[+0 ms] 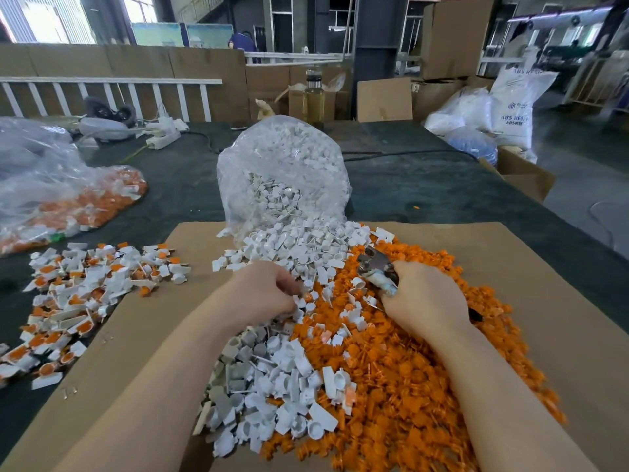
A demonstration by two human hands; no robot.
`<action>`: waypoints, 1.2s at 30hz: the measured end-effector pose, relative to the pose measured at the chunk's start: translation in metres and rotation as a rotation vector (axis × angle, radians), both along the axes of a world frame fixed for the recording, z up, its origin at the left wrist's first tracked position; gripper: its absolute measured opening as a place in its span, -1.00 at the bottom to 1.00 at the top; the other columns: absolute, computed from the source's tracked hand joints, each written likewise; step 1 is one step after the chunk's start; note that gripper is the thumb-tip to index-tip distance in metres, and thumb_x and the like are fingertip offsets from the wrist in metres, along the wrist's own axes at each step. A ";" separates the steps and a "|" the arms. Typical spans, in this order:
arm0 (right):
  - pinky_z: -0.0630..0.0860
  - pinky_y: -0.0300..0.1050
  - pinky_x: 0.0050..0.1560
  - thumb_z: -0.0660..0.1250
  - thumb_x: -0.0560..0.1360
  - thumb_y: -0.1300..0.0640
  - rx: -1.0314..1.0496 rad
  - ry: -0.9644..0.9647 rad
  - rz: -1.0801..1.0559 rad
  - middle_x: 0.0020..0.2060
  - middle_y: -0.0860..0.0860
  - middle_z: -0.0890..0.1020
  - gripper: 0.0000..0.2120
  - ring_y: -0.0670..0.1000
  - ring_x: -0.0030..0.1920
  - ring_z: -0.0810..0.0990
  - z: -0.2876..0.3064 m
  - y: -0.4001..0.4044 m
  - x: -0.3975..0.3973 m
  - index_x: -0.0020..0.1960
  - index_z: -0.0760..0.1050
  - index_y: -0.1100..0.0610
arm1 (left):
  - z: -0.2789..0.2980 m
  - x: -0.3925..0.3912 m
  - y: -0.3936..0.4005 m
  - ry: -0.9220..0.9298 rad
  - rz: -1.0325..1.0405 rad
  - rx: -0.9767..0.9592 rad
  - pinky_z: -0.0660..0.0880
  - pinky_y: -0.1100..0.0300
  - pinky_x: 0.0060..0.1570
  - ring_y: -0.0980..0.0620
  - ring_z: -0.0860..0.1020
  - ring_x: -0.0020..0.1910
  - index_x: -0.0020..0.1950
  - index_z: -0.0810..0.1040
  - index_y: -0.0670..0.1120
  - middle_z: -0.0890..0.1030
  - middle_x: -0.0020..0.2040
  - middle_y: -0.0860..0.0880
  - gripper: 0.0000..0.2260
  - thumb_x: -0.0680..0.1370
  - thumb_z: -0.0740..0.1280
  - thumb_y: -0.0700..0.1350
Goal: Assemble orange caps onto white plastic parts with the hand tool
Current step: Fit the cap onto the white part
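Workshop setting: a dark tabletop [408, 185] carries a cardboard sheet [531, 267] on which the loose stock is heaped. White plastic parts [292, 376] spill from an open clear bag [282, 172] straight onto the sheet, beside a broad heap of orange caps [408, 386]; both supplies lie within arm's reach, evidently so either can be drawn without stretching.

The left hand [269, 291] has its fingers curled down into the seam where white and orange meet, apparently picking out a piece; what it pinches cannot be told. The right hand [425, 298] is clamped on the hand tool [377, 267], whose metal head points forward over the heap, held ready for the next piece.

Finished pieces [78, 298], white with orange fitted, lie in a separate pile to the left, kept apart from raw stock. A second bag [64, 195] of mixed pieces sits behind it. The mingled white and orange between the hands hinders clean picking.
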State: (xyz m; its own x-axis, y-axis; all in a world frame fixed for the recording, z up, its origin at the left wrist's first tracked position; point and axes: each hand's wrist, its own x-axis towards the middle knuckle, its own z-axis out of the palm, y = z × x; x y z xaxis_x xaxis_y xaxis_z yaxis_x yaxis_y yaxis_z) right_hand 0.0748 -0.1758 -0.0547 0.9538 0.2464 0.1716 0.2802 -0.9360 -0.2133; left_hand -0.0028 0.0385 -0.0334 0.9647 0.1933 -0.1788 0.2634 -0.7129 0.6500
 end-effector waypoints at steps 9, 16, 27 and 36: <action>0.21 -0.19 -0.47 0.32 0.52 -0.10 0.091 -0.045 -0.038 -0.32 -0.13 0.39 -0.81 -0.08 -0.35 0.38 0.004 0.001 -0.002 -0.09 0.40 -0.01 | 0.001 -0.002 0.004 -0.015 0.007 0.000 0.53 0.29 -0.29 0.14 0.62 -0.27 -0.11 0.62 0.01 0.67 -0.16 0.05 -0.83 0.39 0.56 -0.15; 0.22 -0.21 -0.45 0.31 0.51 -0.01 0.318 -0.085 0.035 -0.38 -0.11 0.47 -0.75 -0.13 -0.39 0.44 0.006 0.004 -0.003 -0.28 0.31 -0.05 | 0.001 -0.002 0.000 -0.154 0.086 -0.113 0.43 0.40 -0.50 0.21 0.55 -0.44 -0.03 0.56 0.05 0.65 -0.18 0.05 -0.91 0.53 0.43 -0.11; 0.49 -0.16 -0.26 0.41 0.50 0.02 0.653 -0.110 0.193 -0.26 -0.17 0.59 -0.91 -0.13 -0.25 0.56 0.010 0.004 -0.009 -0.03 0.53 -0.03 | 0.013 0.002 -0.029 -0.202 0.277 -1.187 0.60 0.26 -0.26 0.08 0.57 -0.32 0.06 0.66 -0.29 0.61 -0.22 -0.09 -0.84 0.53 0.37 -0.24; 0.51 -0.24 -0.29 0.40 0.48 -0.05 0.745 -0.113 0.239 -0.31 -0.13 0.60 -0.89 -0.19 -0.25 0.58 0.010 0.006 -0.014 -0.10 0.53 -0.04 | 0.011 0.000 -0.052 -0.287 0.287 -1.126 0.64 0.24 -0.12 0.00 0.71 -0.07 0.06 0.63 -0.19 0.73 -0.07 -0.11 -0.88 0.58 0.33 -0.29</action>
